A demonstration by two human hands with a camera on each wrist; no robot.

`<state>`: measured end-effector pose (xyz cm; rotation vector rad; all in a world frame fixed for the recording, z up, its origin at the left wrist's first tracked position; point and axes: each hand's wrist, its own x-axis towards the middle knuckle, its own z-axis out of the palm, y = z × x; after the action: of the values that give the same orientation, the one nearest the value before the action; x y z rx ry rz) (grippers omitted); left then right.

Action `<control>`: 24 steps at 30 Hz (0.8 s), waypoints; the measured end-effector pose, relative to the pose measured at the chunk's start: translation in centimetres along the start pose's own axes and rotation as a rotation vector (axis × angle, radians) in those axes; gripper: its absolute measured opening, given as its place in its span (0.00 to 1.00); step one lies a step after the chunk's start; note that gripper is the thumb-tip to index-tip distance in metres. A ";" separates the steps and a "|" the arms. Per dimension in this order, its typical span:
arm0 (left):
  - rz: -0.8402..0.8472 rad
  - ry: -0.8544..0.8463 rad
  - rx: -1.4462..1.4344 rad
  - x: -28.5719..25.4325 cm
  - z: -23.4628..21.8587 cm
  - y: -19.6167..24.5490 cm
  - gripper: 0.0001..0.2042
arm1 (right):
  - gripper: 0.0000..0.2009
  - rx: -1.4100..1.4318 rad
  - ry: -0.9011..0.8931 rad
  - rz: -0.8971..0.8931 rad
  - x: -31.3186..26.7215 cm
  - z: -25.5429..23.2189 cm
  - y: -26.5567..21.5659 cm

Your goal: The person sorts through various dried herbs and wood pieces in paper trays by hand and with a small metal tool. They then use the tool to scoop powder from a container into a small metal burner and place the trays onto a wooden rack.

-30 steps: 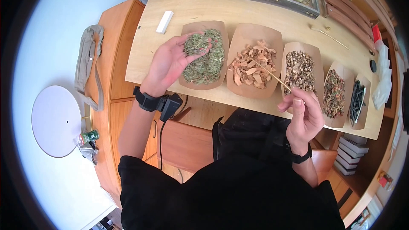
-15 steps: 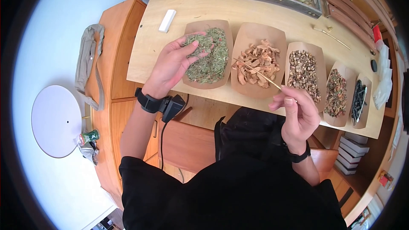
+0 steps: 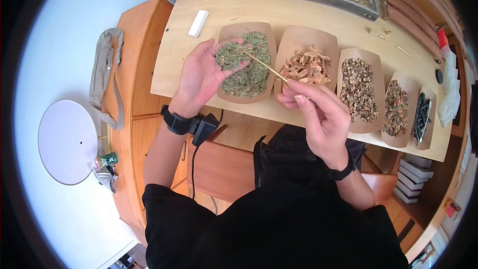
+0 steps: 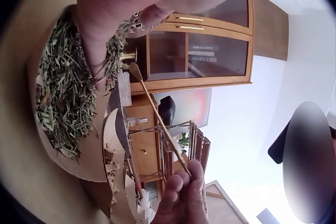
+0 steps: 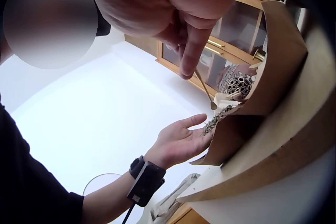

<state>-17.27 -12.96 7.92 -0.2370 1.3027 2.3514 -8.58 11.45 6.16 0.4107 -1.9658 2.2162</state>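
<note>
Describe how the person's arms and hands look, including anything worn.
The left hand and right hand are gloveless. The sleeves are short and plain black. On the left side: a black wrist strap, a boxy black device and a thin black cable. On the right side: a black wristband.

The bare right hand (image 3: 323, 119) hides part of the tan paper tray (image 3: 306, 36) of orange-brown chips (image 3: 309, 66); the head view's top edge crops the dark wooden box (image 3: 318, 3); the left wrist view's, the bare left hand (image 4: 139, 1).
</note>
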 end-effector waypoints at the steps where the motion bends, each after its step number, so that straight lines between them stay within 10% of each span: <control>1: -0.032 0.015 -0.037 -0.1 0.4 0.1 0.28 | 0.12 -0.007 0.000 -0.001 0.0 0.1 0.2; 24: -0.065 -0.016 -0.141 -0.3 0.2 -0.2 0.33 | 0.12 -0.151 -0.066 -0.067 -0.9 -0.7 -0.1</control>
<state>-16.95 -12.82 7.95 -0.2982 1.1060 2.3869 -7.77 12.19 5.95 0.5270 -2.1028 2.0227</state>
